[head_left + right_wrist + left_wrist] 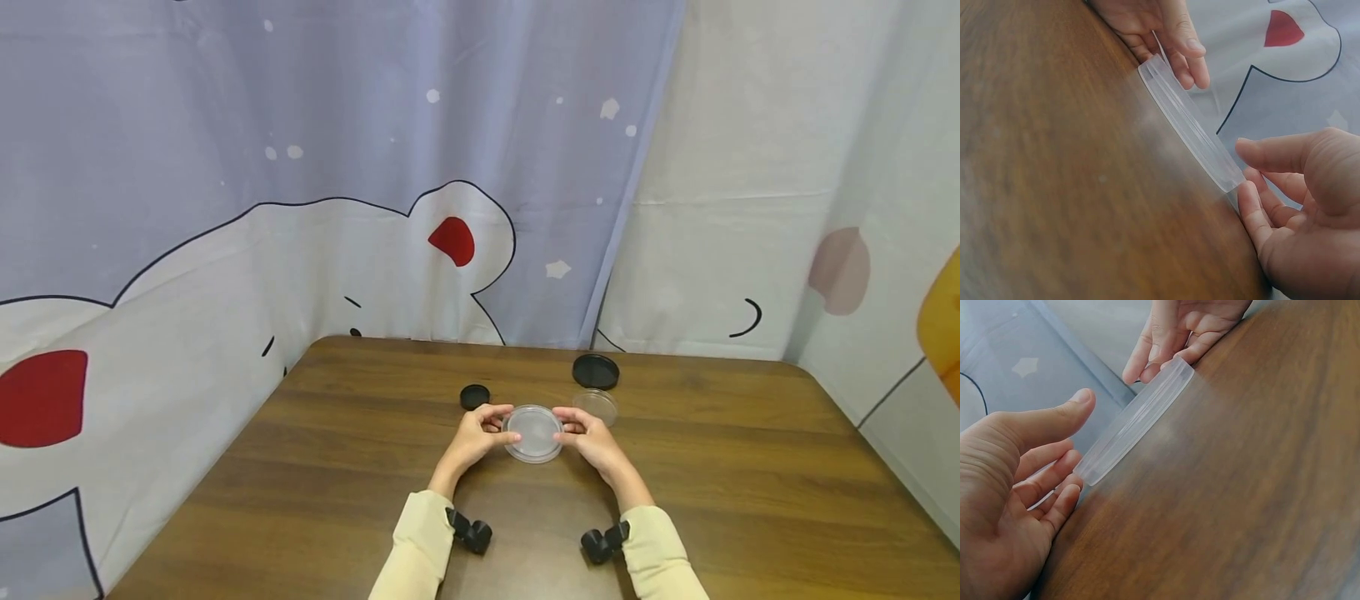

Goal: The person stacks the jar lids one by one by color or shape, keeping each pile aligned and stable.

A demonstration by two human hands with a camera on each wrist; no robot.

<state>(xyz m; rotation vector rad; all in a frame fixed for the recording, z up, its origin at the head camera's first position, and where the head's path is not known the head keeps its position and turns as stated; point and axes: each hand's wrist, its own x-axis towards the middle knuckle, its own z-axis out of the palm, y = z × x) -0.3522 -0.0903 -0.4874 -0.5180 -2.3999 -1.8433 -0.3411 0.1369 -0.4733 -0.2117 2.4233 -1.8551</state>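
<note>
Nearest, a person's puffy cream sleeves [422, 540] are reaching forward over a wooden table [300, 475], a small black device [476, 536] jutting from the inner side of each cuff. The table's brown, streaked grain is shining softly. Beyond the cuffs, two bare hands are curving inward and holding a clear dish [534, 435] between them: round, shallow, smooth-looking and faintly cloudy, with a ridged rim. The left hand [472, 437] is gripping its left edge with bent fingers, the thumb standing raised over the rim; the right hand [596, 442] is gripping the opposite edge in the same way, its thumb hovering near the rim. Whether the dish is touching the table is hard to tell. Just past the right fingers, a second clear round piece [597, 405] is lying flat; a small black disc [475, 397] is sitting past the left. Farther, a larger black disc [596, 372] is resting before a lavender-and-white fabric curtain [337, 108], softly creased and printed with cartoon shapes.
</note>
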